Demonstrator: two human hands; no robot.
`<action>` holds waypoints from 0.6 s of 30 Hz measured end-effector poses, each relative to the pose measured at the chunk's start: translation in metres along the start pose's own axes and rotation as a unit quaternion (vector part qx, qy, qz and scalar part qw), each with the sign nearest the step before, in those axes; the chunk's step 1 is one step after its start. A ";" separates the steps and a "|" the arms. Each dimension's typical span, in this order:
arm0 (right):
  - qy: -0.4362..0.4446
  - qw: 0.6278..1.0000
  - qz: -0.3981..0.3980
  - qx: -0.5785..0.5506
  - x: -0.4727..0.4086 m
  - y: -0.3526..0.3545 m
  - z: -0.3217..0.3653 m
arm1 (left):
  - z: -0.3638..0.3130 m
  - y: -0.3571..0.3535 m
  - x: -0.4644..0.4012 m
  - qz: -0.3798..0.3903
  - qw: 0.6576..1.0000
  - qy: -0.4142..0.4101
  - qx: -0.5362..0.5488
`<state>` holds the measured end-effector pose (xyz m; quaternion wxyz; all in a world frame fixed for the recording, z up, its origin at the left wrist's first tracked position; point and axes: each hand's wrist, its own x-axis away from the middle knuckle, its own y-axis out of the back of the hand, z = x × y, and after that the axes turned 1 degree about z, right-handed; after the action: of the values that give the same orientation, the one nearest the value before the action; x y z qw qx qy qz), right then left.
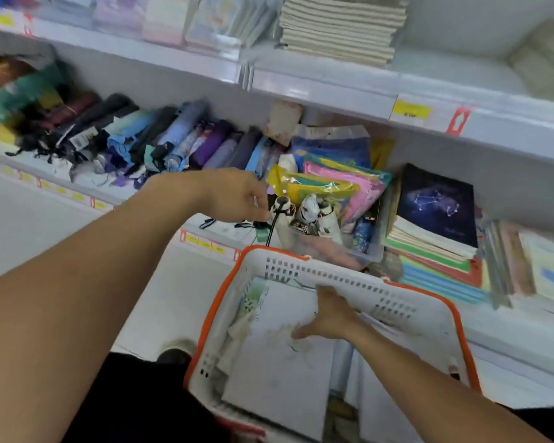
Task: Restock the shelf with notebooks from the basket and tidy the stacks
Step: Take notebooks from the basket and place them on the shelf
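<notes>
The basket is sitting low in front of the person, white with an orange rim, its far wall pushed up against the edge of the lower shelf — likely parked there so the reach from basket to stack is short. Pale notebooks are lying flat inside it, the top one showing a plain cover.

The right hand is reaching down into the basket, fingers spread and lying on the top notebook near its far edge. It is looking like a feel for an edge to lift by; nothing is being gripped yet.

The left hand is stretching out over the shelf, fingers curled down beside a small white figure with a black cord. Whether it is pinching the cord or only hovering next to it, I cannot tell.

Just right of the basket a stack of notebooks is leaning untidily — a dark starry cover on top, striped and coloured ones splayed beneath. This is probably where the basket's load is going, once straightened. Folded umbrellas are lying in a row further left.
</notes>
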<state>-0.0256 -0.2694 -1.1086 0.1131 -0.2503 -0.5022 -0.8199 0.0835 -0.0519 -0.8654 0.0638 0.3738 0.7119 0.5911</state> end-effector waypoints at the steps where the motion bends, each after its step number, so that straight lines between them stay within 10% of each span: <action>1: -0.039 0.999 -0.017 -0.029 -0.005 -0.015 -0.016 | 0.000 -0.001 -0.001 0.007 1.000 0.005 0.009; 8: -0.083 0.893 -0.224 -0.382 -0.009 -0.041 -0.048 | 0.003 -0.004 -0.005 0.013 0.999 0.008 0.028; 14: -0.039 0.896 -0.182 -0.403 0.001 0.005 -0.051 | -0.002 -0.004 0.001 0.032 0.999 0.014 0.017; 18: 0.136 0.798 -0.118 -0.575 0.048 0.071 -0.009 | 0.003 -0.004 -0.004 0.030 0.998 0.056 0.003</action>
<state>-0.0376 -0.3075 -1.0322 -0.0819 -0.0947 0.0565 -0.9905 0.0857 -0.0522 -0.8712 0.0050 0.3615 0.7050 0.6102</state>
